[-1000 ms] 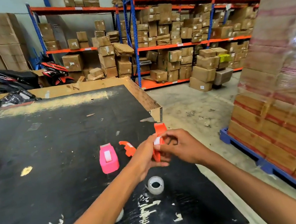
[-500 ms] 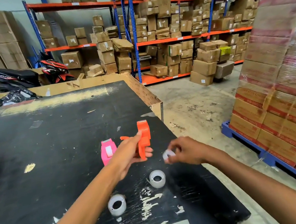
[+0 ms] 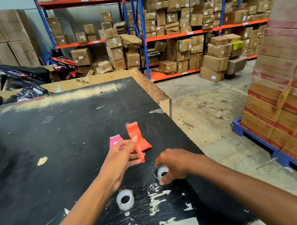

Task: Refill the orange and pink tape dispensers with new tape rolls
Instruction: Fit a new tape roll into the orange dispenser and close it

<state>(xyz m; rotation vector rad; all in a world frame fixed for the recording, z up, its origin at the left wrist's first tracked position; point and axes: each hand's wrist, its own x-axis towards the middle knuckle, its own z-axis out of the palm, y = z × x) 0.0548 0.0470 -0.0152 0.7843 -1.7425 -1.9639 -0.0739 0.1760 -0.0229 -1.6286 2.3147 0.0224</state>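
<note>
My left hand [image 3: 121,159] holds the orange tape dispenser [image 3: 137,140] above the black table [image 3: 52,146], its cutter end pointing away from me. The pink tape dispenser [image 3: 115,141] stands on the table just behind that hand, partly hidden by it. My right hand [image 3: 172,164] reaches down with its fingers curled around a clear tape roll [image 3: 162,172] that lies on the table. A second clear tape roll [image 3: 125,199] sits on the table near my left wrist.
The table's right edge [image 3: 162,94] drops to a concrete floor. A wrapped pallet of cartons [image 3: 286,111] stands to the right. Shelving with cardboard boxes [image 3: 170,32] fills the back, and motorbikes [image 3: 28,74] stand at the back left.
My right hand let go of the orange dispenser, dropped to the table and closed around the clear tape roll. My left hand kept the dispenser and shifted slightly left.
</note>
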